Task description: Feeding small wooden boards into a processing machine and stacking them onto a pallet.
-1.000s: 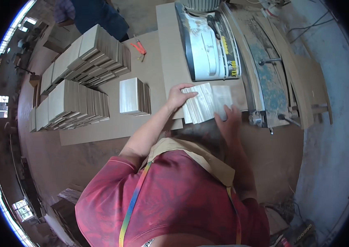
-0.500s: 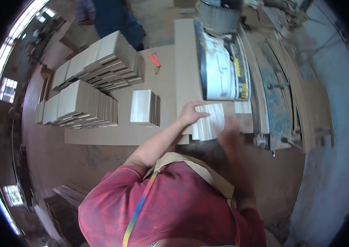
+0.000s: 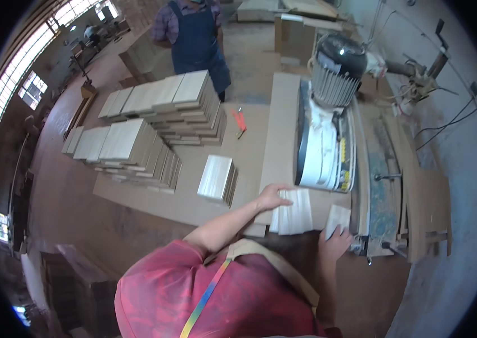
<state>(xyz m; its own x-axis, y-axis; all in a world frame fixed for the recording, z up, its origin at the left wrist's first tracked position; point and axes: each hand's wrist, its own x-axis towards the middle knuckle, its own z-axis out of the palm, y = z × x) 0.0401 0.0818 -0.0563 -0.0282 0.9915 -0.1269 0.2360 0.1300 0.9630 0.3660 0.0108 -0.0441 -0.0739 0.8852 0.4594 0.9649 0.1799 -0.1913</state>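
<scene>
My left hand point(image 3: 273, 198) grips the left far edge of a small stack of pale wooden boards point(image 3: 296, 214), its thumb lying over the top. The stack sits slightly fanned at the near edge of the bench. To its right, my right hand point(image 3: 336, 243) has its fingers on the near end of a single pale wooden board point(image 3: 338, 218), gripping it. Just beyond both hands stands a belt sander-like machine with a white curved housing point(image 3: 323, 158) and a finned motor point(image 3: 335, 73) on top.
Tall stacks of wooden blocks point(image 3: 162, 93) and a nearer row point(image 3: 120, 141) stand to the left. A short stack point(image 3: 216, 177) and red-handled pliers point(image 3: 239, 121) lie on the board-covered table. A person in a dark apron point(image 3: 196, 42) stands beyond. Clamps point(image 3: 387, 177) line the right side.
My right hand has moved from the stack to the right and now holds a single board there. My left hand stays on the stack. The view has tilted up, bringing more of the room in.
</scene>
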